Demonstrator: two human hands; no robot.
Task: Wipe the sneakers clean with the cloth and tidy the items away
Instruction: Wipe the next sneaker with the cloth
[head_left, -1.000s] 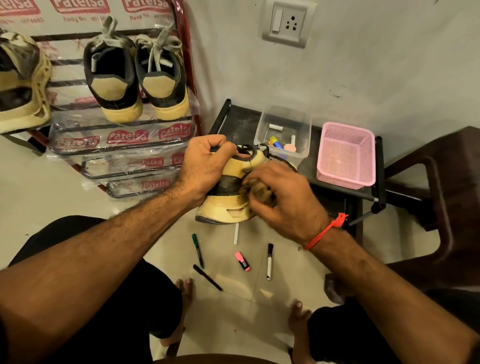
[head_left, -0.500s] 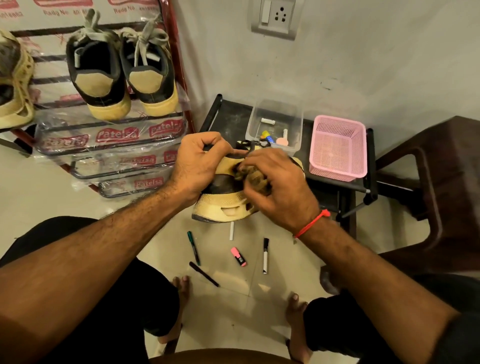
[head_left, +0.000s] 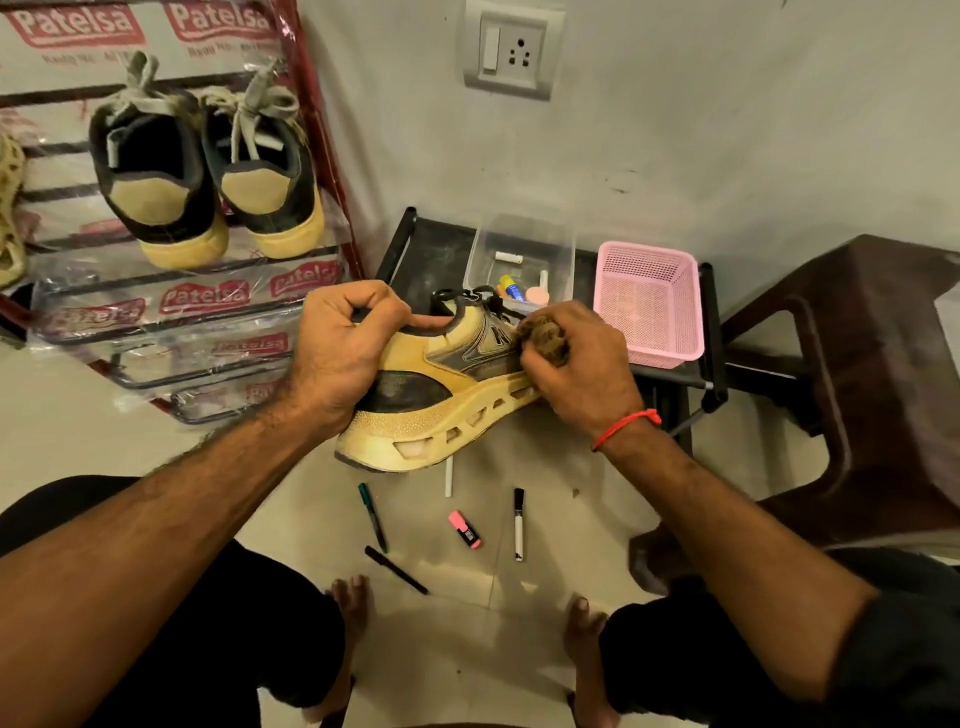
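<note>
Tan sneaker now shows more of its side: left hand grips the heel while the right hand, fingers curled round the cloth, has slid toeward, wiping still underway.

— Where are we looking from?

— We have one view only, from the head, wide-angle, tipped forward and steeply down over our own forearms and bare feet at the bottom of the frame.

— How near?

— Close: the sneaker fills the centre, between the left hand and the right hand.

— And facing?

— Toward the wall, with the wall socket at top centre, the shoe rack at upper left, and the pink basket right of centre.
</note>
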